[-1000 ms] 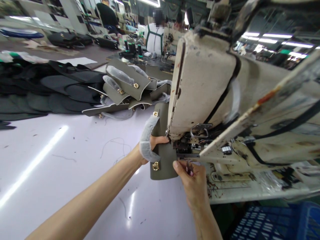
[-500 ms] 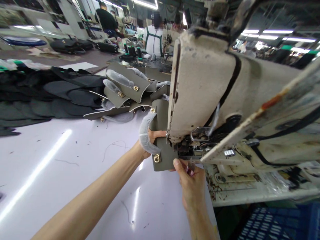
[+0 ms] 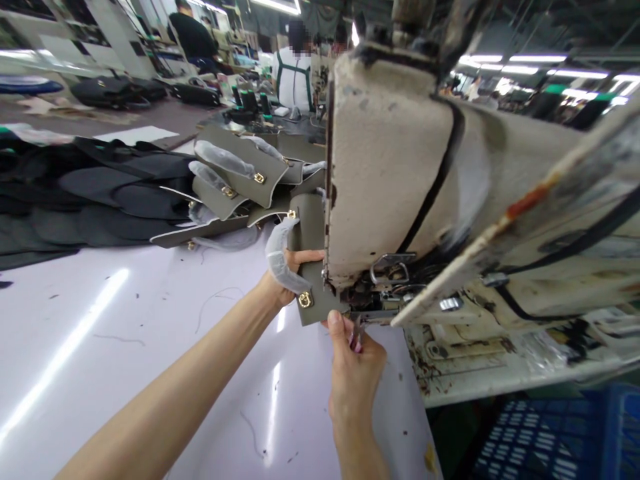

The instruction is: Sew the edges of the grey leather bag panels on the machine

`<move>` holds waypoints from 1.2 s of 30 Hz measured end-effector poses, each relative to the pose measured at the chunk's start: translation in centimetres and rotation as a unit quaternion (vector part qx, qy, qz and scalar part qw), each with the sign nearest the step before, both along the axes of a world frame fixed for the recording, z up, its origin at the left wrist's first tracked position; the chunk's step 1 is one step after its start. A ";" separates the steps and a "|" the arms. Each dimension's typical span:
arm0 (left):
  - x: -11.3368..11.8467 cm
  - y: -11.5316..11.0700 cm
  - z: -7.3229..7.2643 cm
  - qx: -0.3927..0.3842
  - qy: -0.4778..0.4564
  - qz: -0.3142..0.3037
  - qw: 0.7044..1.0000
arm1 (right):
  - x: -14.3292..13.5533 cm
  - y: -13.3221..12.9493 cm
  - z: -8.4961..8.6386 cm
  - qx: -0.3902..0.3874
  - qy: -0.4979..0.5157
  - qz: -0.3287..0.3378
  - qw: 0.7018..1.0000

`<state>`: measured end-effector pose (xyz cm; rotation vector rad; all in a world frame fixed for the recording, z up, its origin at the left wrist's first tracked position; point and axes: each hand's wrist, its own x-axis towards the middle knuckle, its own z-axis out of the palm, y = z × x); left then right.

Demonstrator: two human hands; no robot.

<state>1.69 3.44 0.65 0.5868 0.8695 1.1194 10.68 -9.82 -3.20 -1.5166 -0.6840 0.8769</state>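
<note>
A grey-green bag panel (image 3: 313,288) lies under the head of a worn sewing machine (image 3: 385,153). Its plastic-wrapped handle (image 3: 278,257) arches to the left between two gold fittings. My left hand (image 3: 283,280) reaches through the handle and rests on the panel, one finger stretched toward the machine head. My right hand (image 3: 353,347) pinches the panel's near corner between thumb and finger. Small pink-handled snips (image 3: 357,337) are also tucked in this hand. The machine head hides the panel's right part.
More grey-green panels with wrapped handles (image 3: 250,173) are heaped behind, beside a pile of black pieces (image 3: 115,193). Loose threads lie on the white table (image 3: 200,400). A blue basket (image 3: 550,433) stands low at the right. Two people are in the background.
The near end of the panel has swung, so it now lies tilted. My right hand has moved left and slightly up with the panel's corner, and the snips show more. The whole view has shifted a little.
</note>
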 end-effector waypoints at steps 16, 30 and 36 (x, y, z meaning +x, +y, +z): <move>-1.3 -1.1 -1.4 0.006 -0.040 -0.008 0.999 | -2.5 0.8 -1.7 0.023 -0.020 -0.057 0.998; -2.0 -6.3 -1.3 -0.060 0.022 0.165 0.984 | -0.7 0.4 -0.3 0.021 0.016 -0.008 1.000; -1.1 -11.6 -2.3 -0.138 0.019 0.218 0.966 | 2.1 -0.7 0.2 0.018 0.005 0.090 0.996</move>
